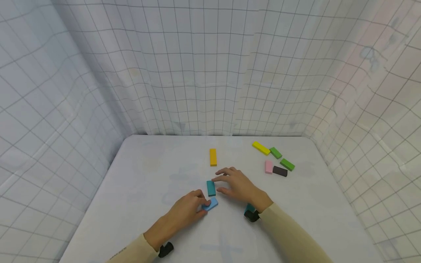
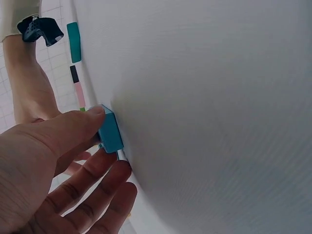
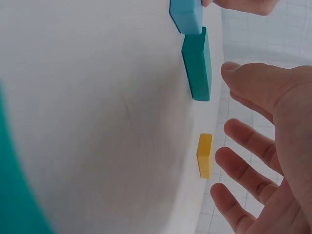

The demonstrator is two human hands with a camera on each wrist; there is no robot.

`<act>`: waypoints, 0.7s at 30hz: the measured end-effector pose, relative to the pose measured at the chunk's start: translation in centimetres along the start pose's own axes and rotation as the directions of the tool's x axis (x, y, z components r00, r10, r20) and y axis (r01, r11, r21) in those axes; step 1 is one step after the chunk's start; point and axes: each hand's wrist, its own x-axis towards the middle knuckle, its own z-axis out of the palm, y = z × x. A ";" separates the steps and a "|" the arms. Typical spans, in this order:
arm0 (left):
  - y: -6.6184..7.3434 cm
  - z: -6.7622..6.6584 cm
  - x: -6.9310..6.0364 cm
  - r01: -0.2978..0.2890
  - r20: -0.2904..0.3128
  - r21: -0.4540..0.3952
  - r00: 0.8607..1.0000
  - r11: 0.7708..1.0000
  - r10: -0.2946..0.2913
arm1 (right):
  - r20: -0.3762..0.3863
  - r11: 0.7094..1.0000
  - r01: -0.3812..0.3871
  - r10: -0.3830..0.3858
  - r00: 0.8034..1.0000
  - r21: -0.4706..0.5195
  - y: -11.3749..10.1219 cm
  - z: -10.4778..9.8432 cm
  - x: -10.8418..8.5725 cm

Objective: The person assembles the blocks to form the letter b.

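My left hand pinches a light blue block between thumb and fingers on the white table; in the left wrist view the thumb lies on this block. Just beyond it lies a teal block, its near end close to the blue one. My right hand hovers to the right of the teal block, fingers spread and holding nothing. In the right wrist view a gap shows between the thumb and the teal block. Another teal block is partly hidden under my right wrist.
An orange block lies farther back. At the back right are a yellow block, two green blocks, a pink block and a black block. Grid-patterned white curtains surround the table.
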 end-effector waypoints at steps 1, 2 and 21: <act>0.0 -0.1 0.0 -0.003 0.000 0.000 1.000 1.000 0.003 | 0.007 1.000 0.010 -0.010 1.000 0.000 -0.1 0.1 0.3; 0.0 -0.1 0.0 -0.007 -0.002 -0.002 1.000 1.000 0.007 | 0.015 1.000 0.021 -0.021 1.000 -0.006 -0.1 0.2 0.5; 0.3 -0.5 -0.4 -0.030 0.028 -0.080 0.999 0.996 0.032 | 0.106 0.999 0.046 -0.048 0.993 0.025 -0.5 0.1 1.9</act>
